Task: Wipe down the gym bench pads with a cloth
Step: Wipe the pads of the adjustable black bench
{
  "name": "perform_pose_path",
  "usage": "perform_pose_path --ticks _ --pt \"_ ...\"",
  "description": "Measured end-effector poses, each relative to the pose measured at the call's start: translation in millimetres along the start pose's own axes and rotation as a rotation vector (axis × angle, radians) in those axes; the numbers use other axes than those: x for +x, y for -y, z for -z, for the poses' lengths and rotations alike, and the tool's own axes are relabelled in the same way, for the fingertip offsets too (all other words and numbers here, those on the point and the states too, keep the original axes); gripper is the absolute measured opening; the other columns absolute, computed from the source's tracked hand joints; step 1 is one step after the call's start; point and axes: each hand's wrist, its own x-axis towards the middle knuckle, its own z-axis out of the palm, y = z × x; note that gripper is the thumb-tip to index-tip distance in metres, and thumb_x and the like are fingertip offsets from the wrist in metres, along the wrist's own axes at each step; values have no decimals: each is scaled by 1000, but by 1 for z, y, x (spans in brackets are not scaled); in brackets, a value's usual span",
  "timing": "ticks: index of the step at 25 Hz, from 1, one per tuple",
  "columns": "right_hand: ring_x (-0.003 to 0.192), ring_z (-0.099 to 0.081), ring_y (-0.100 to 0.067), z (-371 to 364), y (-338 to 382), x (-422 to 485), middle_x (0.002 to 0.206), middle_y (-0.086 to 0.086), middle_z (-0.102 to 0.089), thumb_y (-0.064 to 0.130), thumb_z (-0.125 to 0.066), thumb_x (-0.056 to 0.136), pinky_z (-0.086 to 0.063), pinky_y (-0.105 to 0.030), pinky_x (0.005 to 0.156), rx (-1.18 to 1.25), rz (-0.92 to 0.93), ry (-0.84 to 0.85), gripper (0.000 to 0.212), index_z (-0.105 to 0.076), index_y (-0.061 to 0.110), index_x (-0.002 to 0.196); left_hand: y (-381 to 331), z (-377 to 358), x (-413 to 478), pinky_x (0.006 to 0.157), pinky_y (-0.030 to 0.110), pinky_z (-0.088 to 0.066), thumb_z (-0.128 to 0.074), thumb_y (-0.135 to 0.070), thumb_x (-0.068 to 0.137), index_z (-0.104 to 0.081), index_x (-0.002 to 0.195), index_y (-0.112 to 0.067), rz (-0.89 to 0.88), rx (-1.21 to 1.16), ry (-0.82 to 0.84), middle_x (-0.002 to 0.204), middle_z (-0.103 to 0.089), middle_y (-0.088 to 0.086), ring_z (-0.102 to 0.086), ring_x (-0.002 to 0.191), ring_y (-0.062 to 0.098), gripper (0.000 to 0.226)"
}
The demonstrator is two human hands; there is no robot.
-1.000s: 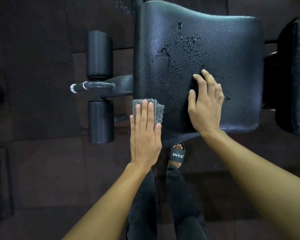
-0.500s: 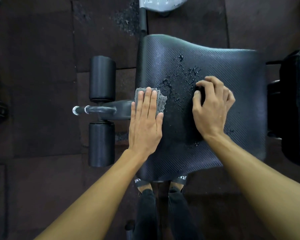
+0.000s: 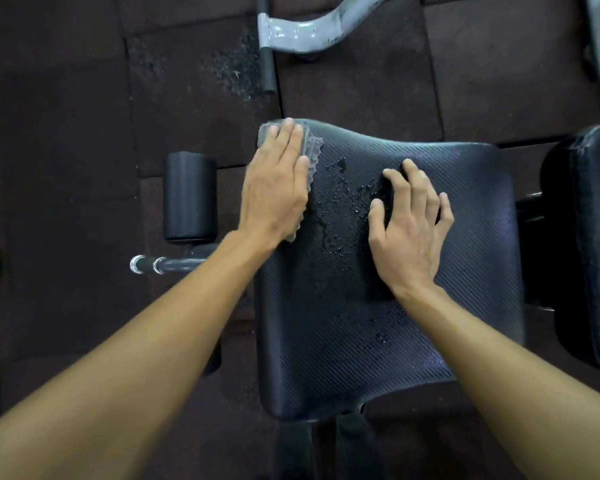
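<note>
A black textured seat pad [image 3: 413, 323] fills the middle of the view, with water droplets [image 3: 343, 192] beaded across its far half. My left hand [image 3: 274, 181] lies flat on a grey cloth [image 3: 314, 152], pressing it onto the pad's far left corner. Only the cloth's edges show around my fingers. My right hand [image 3: 409, 226] rests on the pad to the right of the droplets, fingers spread and bent, holding nothing.
A black foam roller [image 3: 190, 195] and a chrome-tipped bar [image 3: 167, 264] stick out left of the pad. A second black pad [image 3: 593, 237] sits at the right edge. Grey metal frame parts [image 3: 305, 29] stand on the dark rubber floor tiles beyond.
My left hand has slid the cloth along the pad's left edge from the near side to the far corner. My right hand stayed on the pad and spread its fingers.
</note>
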Motion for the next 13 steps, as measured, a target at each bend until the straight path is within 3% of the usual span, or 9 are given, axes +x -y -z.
perform_pose_path --ticks 6,9,13 --pt "146 -26 -16 24 -29 -3 161 4 -26 38 -44 101 -14 -43 120 55 -50 -12 46 -41 25 146 3 -7 14 124 37 3 -24 -28 105 -12 156 -12 -51 99 13 165 -6 2 2 152 18 55" --pt "151 -14 -14 24 -45 -5 165 5 -18 38 -39 103 -9 -41 121 3 -79 29 50 -33 25 151 -9 -11 25 124 40 0 -21 -29 104 -13 156 -10 -54 239 17 164 -8 5 -1 152 20 56" --pt "152 -8 -11 22 -45 -4 165 8 -15 39 -38 103 -5 -40 122 19 -81 61 52 -29 28 153 -31 -22 7 124 44 -4 -20 -31 104 -16 155 -9 -207 373 72 164 -12 7 -6 152 22 56"
